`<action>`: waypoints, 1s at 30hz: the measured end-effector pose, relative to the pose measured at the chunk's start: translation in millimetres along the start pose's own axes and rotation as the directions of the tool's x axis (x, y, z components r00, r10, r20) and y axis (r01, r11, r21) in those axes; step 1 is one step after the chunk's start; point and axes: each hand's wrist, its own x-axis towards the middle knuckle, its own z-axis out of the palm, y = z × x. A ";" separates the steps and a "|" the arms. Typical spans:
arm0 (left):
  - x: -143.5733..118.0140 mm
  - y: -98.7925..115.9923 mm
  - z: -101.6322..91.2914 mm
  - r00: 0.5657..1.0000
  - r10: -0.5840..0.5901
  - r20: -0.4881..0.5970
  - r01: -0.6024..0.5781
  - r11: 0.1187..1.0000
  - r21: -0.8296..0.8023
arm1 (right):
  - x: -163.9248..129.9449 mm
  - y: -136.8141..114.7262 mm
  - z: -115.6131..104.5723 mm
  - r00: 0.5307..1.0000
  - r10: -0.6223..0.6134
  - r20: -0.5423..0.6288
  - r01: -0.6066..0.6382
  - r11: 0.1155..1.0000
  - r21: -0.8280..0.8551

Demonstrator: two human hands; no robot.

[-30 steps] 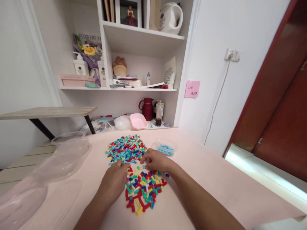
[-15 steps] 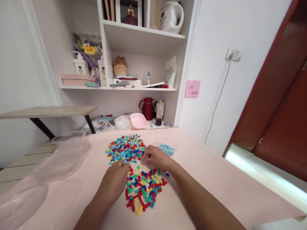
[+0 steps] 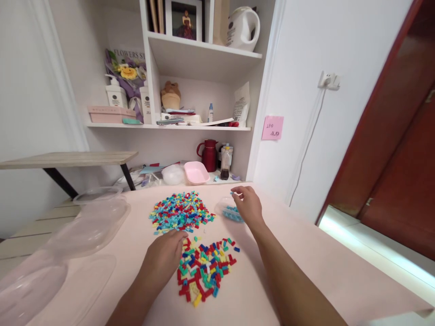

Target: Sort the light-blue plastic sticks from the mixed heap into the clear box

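Note:
My right hand [image 3: 249,206] is above the far side of a clear plastic tub [image 3: 220,209], pinching a small light blue toy brick [image 3: 232,193] between thumb and fingertips. Light blue bricks [image 3: 233,213] lie inside that tub. My left hand [image 3: 166,251] rests on the table with its fingers curled together, between two heaps of bricks; whatever its fingertips hold, if anything, is hidden. Beyond it spreads a large mixed pile of bricks [image 3: 180,210]. Nearer to me and to its right lies a looser pile [image 3: 205,269], mostly red, yellow, green and dark blue.
Clear plastic lids and tubs [image 3: 91,222] lie along the table's left side. A pink tray [image 3: 196,173], a red jug [image 3: 209,155] and a bottle [image 3: 225,164] stand at the back under white shelves [image 3: 204,50]. A wooden bench [image 3: 68,159] is at left.
My right hand has moved from the large pile's edge, right and away from me, to over the tub, carrying a light blue brick. The left hand has barely moved.

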 end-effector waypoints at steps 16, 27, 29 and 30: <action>1.4 -14.7 -20.3 0.855 -0.493 -0.161 0.446 0.858 -0.256 | -34.0 -27.3 32.6 0.717 -0.197 0.669 0.238 0.971 0.031; -1.5 -6.0 -3.5 0.971 -0.236 -0.025 0.236 0.972 -0.023 | -56.5 -36.1 53.1 0.636 -0.362 0.681 0.293 0.930 0.221; -1.8 -5.3 -0.3 0.985 -0.170 -0.011 0.171 0.985 0.018 | -58.2 -36.7 56.2 0.647 -0.344 0.681 0.314 0.933 0.172; -1.8 -5.7 1.0 0.989 -0.147 -0.006 0.147 0.988 0.034 | -58.5 -36.7 57.2 0.645 -0.337 0.686 0.318 0.935 0.159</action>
